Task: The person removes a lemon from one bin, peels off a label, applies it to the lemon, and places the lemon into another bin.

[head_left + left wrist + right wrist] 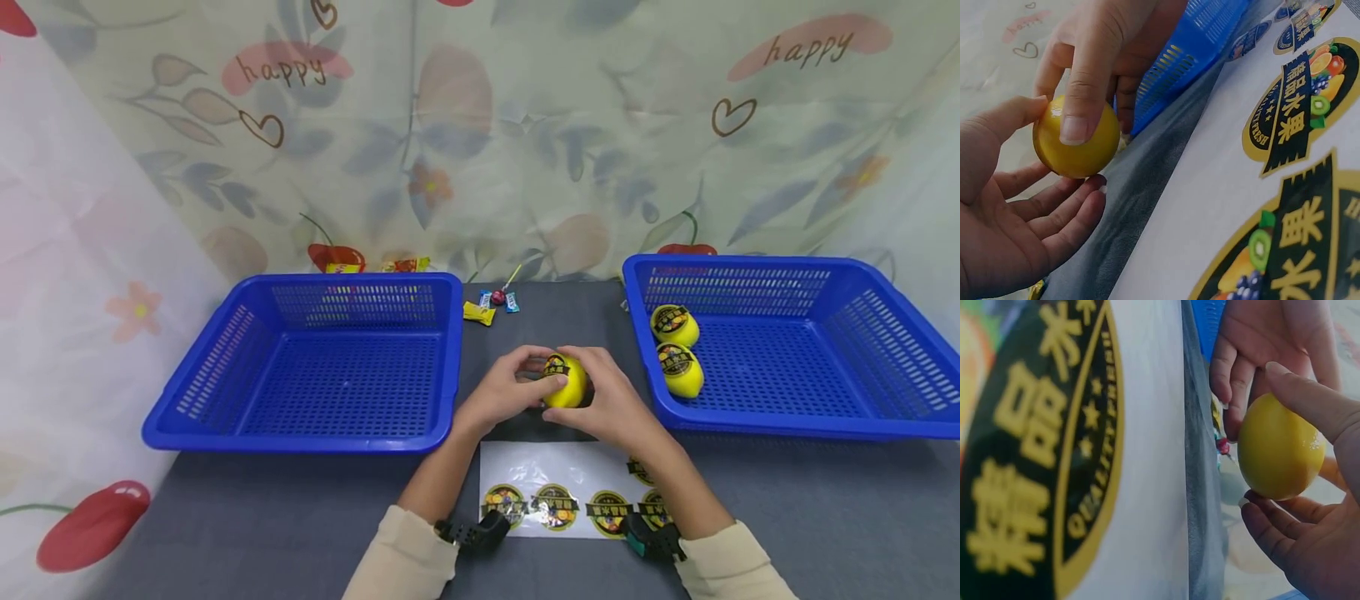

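Note:
Both hands hold a yellow lemon (pixel 572 392) above the grey table, between two blue baskets. A round black-and-gold fruit sticker (pixel 556 365) shows on its upper left side. My left hand (pixel 510 390) grips it from the left, with the thumb lying across it by the sticker. From the right, my right hand (pixel 609 400) curls round it, thumb low on the near side. In the left wrist view the lemon (pixel 1079 147) sits between both hands' fingers. Nearer me lies a white sheet (pixel 577 458) bearing several such stickers (pixel 555 507), partly covered by the right forearm.
The left blue basket (pixel 300 446) holds nothing visible. Two stickered lemons (pixel 681 371) lie in the right blue basket (pixel 787 425), against its left wall. Behind the hands are a yellow-wrapped candy (pixel 478 313), a lollipop (pixel 498 297) and small blue-white packets (pixel 512 302). A patterned curtain (pixel 525 167) hangs behind.

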`<control>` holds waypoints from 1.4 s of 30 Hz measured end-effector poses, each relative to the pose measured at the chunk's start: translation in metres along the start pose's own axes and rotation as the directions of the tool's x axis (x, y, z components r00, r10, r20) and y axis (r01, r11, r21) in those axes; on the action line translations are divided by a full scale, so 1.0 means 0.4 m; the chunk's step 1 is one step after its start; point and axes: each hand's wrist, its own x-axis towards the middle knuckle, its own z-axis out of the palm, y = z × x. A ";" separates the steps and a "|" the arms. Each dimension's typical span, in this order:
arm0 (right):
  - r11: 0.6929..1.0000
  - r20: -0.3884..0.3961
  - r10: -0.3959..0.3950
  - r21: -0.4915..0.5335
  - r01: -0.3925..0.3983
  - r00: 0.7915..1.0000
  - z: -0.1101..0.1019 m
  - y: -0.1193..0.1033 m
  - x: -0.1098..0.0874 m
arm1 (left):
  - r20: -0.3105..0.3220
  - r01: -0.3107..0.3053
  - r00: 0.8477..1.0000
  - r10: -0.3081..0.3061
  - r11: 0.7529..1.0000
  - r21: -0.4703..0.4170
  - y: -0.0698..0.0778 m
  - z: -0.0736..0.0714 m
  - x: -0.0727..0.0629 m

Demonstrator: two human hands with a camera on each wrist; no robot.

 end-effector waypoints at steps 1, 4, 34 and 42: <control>1.000 -0.003 0.001 0.004 -0.001 1.000 -0.001 -0.001 0.000 | -0.001 0.000 1.000 0.000 1.000 0.000 0.001 0.000 -0.001; 1.000 -0.010 0.008 0.018 -0.008 1.000 -0.002 -0.003 -0.001 | 0.000 0.001 1.000 -0.001 1.000 -0.003 0.004 0.002 -0.003; 0.970 0.047 -0.057 -0.232 0.067 0.997 -0.308 -0.147 0.016 | -0.137 -0.042 0.970 0.200 0.696 0.717 -0.010 0.005 -0.014; 0.919 0.122 0.165 -0.379 -0.108 0.979 -0.478 -0.059 0.046 | -0.076 -0.025 0.988 0.133 0.630 0.776 0.000 0.011 -0.024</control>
